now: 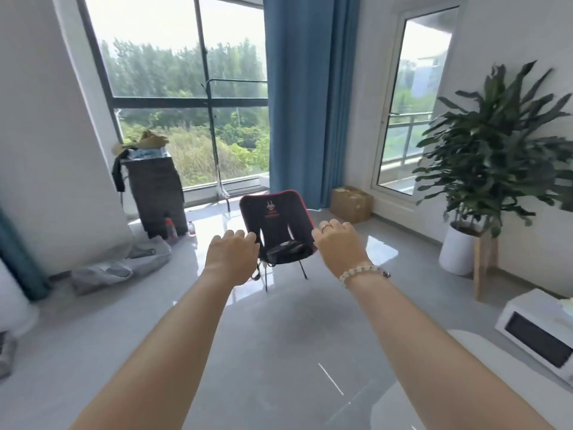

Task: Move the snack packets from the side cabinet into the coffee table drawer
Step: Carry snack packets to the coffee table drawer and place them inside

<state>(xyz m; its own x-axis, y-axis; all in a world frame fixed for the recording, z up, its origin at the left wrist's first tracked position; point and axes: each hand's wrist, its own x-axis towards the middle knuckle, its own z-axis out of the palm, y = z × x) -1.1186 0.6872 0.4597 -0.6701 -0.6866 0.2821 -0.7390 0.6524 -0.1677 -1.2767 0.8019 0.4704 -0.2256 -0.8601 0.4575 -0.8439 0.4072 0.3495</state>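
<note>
Since my bare left hand (232, 259) and right hand (339, 247) hover empty, fingers (240, 236) loosely curled, I should first find the unseen side cabinet.

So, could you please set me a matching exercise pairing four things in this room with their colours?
Things:
1. folding chair
2. curtain between the windows
3. microwave oven
4. cardboard box

Colours:
A. white
B. brown
C. black with red trim
D. blue

Pairs: 1-C; 2-D; 3-A; 4-B
</note>
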